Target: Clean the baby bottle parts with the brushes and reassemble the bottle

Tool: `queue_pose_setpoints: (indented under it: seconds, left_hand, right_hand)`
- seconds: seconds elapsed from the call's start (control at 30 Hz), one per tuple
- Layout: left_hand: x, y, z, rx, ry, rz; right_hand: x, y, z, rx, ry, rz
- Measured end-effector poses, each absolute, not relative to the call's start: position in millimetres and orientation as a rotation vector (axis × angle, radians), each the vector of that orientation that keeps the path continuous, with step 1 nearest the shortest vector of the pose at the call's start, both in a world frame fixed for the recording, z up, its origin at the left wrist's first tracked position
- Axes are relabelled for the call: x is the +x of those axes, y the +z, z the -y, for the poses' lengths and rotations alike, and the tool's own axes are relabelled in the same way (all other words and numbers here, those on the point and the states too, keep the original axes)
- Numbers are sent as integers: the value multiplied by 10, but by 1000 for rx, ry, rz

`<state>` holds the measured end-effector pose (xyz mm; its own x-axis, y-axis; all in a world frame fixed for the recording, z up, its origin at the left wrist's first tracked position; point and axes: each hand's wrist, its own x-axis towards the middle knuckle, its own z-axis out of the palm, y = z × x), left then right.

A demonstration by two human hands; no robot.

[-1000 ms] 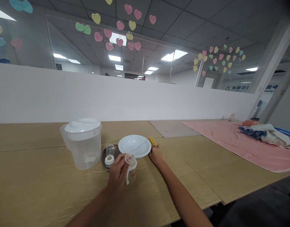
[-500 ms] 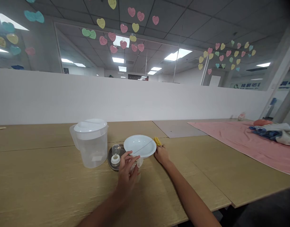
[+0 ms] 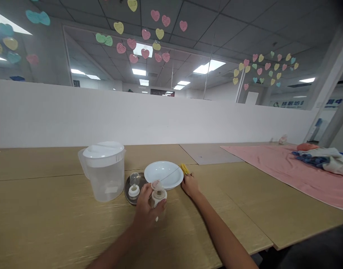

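My left hand (image 3: 145, 209) is closed around a small clear bottle (image 3: 159, 195) with a white rim and an open, pinkish translucent lid (image 3: 156, 184). My right hand (image 3: 190, 184) rests by the bowl's right side, its fingers on a yellow thing (image 3: 184, 169) whose exact kind I cannot make out. A thin rod (image 3: 170, 174) runs from the yellow thing across the white bowl (image 3: 162, 168) towards the bottle. Left of the bowl, a round metal tray (image 3: 127, 192) carries a white bottle collar with a teat (image 3: 134, 191) and a clear dome cap (image 3: 134, 178).
A large translucent pitcher (image 3: 105, 183) with a white lid stands left of the tray. On the right, a pink cloth (image 3: 261, 160) covers the table, with folded clothes (image 3: 322, 158) on it. A low white wall (image 3: 160, 119) closes off the back.
My left fingers have moved from over the bottle's top to its side, and its lid now shows tipped back. The view has shifted slightly. My right hand stays by the yellow thing.
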<state>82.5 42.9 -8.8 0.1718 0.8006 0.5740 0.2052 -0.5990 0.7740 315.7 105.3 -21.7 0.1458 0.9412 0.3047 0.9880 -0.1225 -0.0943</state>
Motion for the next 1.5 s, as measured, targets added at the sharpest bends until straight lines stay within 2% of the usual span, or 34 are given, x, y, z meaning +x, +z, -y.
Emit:
queue_pose_setpoints:
  seconds: [0.2, 0.3, 0.47, 0.6, 0.7, 0.9, 1.03, 1.27, 1.37, 1.5]
  left_hand:
    - [784, -219, -499, 1847, 1383, -780]
    - [714, -241, -551, 1859, 1481, -707]
    - [471, -183, -830, 1852, 1684, -1203]
    - [325, -296, -1072, 2088, 1350, -1515]
    - [306, -394, -1142, 2100, 1253, -1561]
    - [351, -363, -1105, 2011, 1501, -1450]
    - [398, -278, -1016, 2118, 1724, -1295]
    - [480, -139, -836, 2172, 2016, -1142]
    - [497, -117, -785, 2223, 2101, -1068]
    - [519, -136, -744, 2268, 2107, -991]
  right_hand:
    - [3172, -234, -1051, -2143, -250, 1866]
    - [3171, -228, -1053, -2154, -242, 1864]
    - [3159, -206, -1048, -2161, -252, 1871]
    - [3158, -187, -1032, -2153, -265, 1900]
    - [3158, -174, -1021, -2151, -270, 1898]
    - [3136, -155, -1022, -2156, -274, 1878]
    - [3141, -179, -1058, -2157, -197, 1606]
    - [3266, -232, -1111, -1904, -131, 1083]
    - [3217, -187, -1084, -1641, -312, 1003]
    - [2924, -65, -935, -1240, -594, 1278]
